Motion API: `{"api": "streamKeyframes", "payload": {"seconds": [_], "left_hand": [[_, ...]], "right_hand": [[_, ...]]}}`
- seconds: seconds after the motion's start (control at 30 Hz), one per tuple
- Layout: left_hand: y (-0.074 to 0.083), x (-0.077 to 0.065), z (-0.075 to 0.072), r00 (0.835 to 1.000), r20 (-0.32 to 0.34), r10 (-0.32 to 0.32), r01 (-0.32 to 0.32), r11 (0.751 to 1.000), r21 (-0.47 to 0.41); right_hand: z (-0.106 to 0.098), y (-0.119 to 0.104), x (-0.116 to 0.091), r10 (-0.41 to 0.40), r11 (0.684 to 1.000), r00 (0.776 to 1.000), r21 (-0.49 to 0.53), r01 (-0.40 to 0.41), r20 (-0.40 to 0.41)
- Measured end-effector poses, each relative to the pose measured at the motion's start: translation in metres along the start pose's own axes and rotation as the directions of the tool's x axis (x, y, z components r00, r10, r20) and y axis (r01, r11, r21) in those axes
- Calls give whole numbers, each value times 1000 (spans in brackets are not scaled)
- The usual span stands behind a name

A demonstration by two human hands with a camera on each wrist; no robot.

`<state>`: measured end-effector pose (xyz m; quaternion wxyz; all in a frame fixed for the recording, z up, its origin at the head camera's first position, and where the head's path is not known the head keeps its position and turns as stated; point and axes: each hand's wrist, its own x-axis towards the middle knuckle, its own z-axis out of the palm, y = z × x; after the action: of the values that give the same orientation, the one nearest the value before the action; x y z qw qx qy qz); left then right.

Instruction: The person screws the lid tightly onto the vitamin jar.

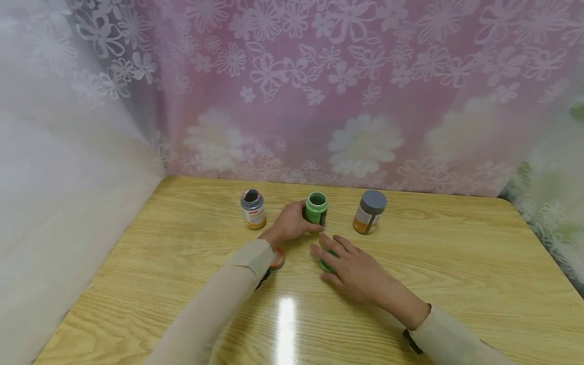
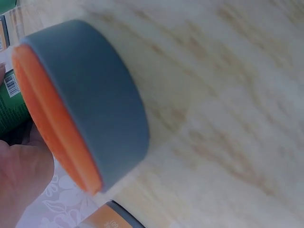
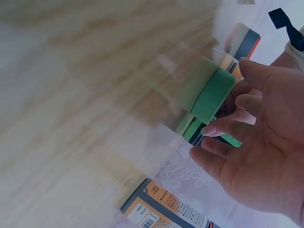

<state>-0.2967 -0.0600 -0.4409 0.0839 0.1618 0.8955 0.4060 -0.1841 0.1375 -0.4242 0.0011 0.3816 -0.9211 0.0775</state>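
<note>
Left sleeve (image 1: 225, 299): running in from the lower edge, where the frame is cutting it off.
Right sleeve (image 1: 451, 337): entering at lower right, likewise being cut off, a black strap (image 1: 412, 343) showing at its cuff.
Right hand (image 1: 356, 269): hanging over the green lid (image 3: 216, 97), its fingers lying spread and relaxed, not closing around anything; they may be touching the lid, but the overlap is making that hard to judge.
Green lid: resting on the table (image 1: 479, 253), in front of the green jar (image 1: 313, 214); fingers are covering much of it from above.
Grey lid (image 2: 102, 104): lying beside the left wrist, orange side facing up, which is keeping that side off the table; the wrist is hiding part of it from above.
Left hand (image 1: 292, 221): gripping the green jar, thumb passing in front, a hold well suited to steadying it; the jar is hiding the far fingertips.
Green jar: standing upright and uncapped between the other two, its foot being partly covered by the thumb.
Left jar (image 1: 254, 215): standing uncapped, a ragged edge showing around its mouth.
Right jar (image 1: 365, 218): standing under a grey cap (image 1: 374, 201), which is hiding its inside.
Cloth (image 1: 283, 101): hanging behind everything, its top running out of view.
</note>
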Motion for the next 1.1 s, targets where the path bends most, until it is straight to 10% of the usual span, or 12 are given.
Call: {"api": "streamKeyframes", "payload": {"seconds": [1.1], "left_hand": [[0,1,2,1000,-25,-4,6,998,58]], "right_hand": [[-31,7,23,46,964,994,255,-70,99]]}}
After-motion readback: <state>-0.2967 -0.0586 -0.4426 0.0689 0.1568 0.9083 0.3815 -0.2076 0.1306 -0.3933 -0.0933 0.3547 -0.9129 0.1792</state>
